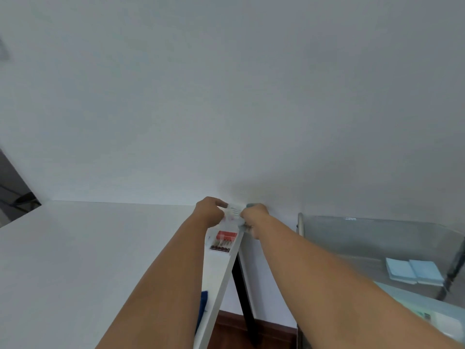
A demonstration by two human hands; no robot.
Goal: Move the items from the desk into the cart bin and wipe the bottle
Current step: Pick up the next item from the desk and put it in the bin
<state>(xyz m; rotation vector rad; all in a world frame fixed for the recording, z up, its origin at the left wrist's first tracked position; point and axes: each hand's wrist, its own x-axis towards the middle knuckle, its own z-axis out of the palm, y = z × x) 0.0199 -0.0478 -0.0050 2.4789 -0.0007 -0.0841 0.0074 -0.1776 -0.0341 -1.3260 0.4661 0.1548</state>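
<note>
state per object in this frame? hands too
left hand: grips the bottle's left side
right hand: grips the bottle's right side; a blue-grey bit shows at its fingers, too blurred to identify
bottle: held up over the desk's far right corner
red box: lying on the desk by its right edge
desk: red box not yet moved off it
cart bin: open-topped, light blue pads lying inside
</note>
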